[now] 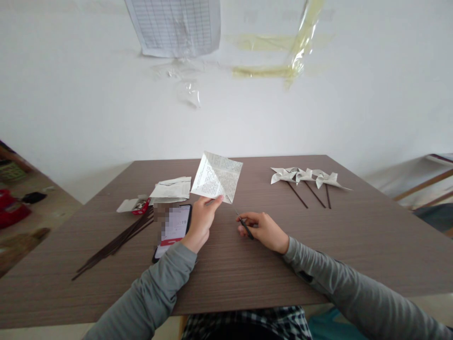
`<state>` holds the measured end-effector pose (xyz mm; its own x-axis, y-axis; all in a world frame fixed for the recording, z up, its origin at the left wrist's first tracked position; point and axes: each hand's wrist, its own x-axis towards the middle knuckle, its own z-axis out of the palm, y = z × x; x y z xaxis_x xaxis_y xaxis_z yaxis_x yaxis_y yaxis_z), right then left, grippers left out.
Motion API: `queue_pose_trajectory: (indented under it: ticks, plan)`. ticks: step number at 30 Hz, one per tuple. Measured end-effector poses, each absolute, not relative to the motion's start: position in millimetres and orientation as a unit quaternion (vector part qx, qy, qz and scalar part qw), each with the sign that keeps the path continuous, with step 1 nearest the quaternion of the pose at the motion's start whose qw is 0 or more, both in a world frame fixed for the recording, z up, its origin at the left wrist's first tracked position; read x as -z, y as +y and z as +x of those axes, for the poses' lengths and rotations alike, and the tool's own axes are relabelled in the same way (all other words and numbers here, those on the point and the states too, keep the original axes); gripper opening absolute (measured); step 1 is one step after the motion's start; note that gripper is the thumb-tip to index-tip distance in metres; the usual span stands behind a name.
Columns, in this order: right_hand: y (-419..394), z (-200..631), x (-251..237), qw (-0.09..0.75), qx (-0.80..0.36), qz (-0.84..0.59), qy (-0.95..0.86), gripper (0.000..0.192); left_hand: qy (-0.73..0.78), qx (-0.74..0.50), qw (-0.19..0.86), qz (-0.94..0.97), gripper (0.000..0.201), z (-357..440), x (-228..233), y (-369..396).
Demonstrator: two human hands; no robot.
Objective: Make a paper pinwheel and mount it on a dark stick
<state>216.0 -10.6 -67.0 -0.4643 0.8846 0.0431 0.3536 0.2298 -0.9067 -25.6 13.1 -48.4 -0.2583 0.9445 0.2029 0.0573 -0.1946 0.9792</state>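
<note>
My left hand (202,218) holds up a creased square of printed paper (217,176) by its lower corner, above the brown table (354,236). My right hand (264,230) grips small dark-handled scissors (243,224); their blades point up and left toward the paper's lower edge. Whether the blades touch the paper I cannot tell.
A phone (173,229) lies just left of my left hand. Left of it is a bundle of dark sticks (116,243), a stack of printed sheets (171,189) and a small red object (141,206). Three paper pinwheels on sticks (306,182) lie at the far right.
</note>
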Motion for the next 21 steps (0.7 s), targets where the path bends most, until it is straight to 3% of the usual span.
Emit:
queue_pose_trajectory:
  ticks: [21]
  plan:
    - [-11.9,213.6,66.1,0.321,-0.494,-0.416,-0.693,0.064,0.524,-0.58,0.354,0.513,0.041,-25.5,50.2,12.2]
